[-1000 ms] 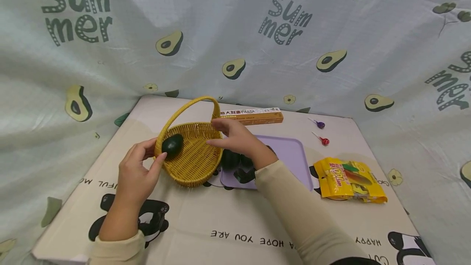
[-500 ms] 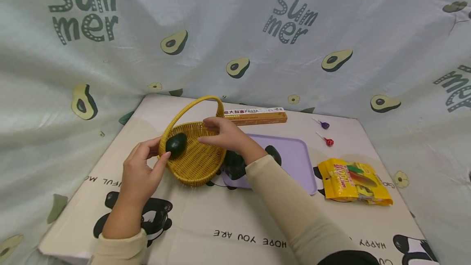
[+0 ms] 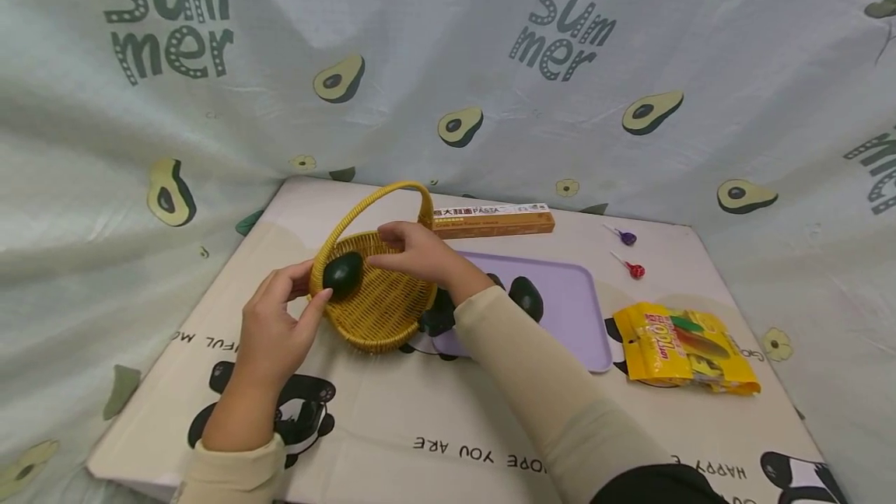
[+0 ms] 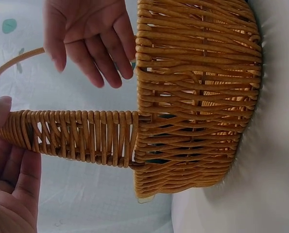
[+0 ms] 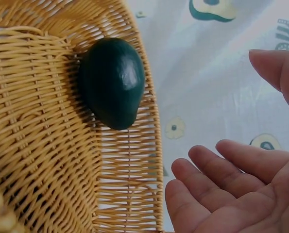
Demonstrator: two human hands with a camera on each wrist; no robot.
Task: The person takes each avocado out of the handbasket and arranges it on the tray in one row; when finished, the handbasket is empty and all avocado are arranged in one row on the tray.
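A yellow wicker basket [image 3: 381, 313] with an arched handle [image 4: 81, 138] stands on the table. Inside it, one dark green avocado [image 5: 112, 82] lies against the wall. My left hand [image 3: 280, 325] pinches the left side of the handle between thumb and fingers, as the left wrist view shows. Over the basket's right side is my right hand [image 3: 420, 255], its fingers extended and apart from the avocado, holding nothing. Several more dark avocados [image 3: 526, 298] lie on a lilac tray [image 3: 570, 317] to the right, partly hidden by the right arm.
Behind the tray lies a long pasta box [image 3: 493, 222]. At the right are a purple lollipop [image 3: 627, 238], a red lollipop [image 3: 635, 271] and a yellow snack bag [image 3: 686, 348]. A printed cloth wall [image 3: 392, 115] borders the table at the back.
My right hand has shifted left, farther over the basket, uncovering more of the tray's avocados. The left hand keeps its hold on the handle. The head view has turned slightly left.
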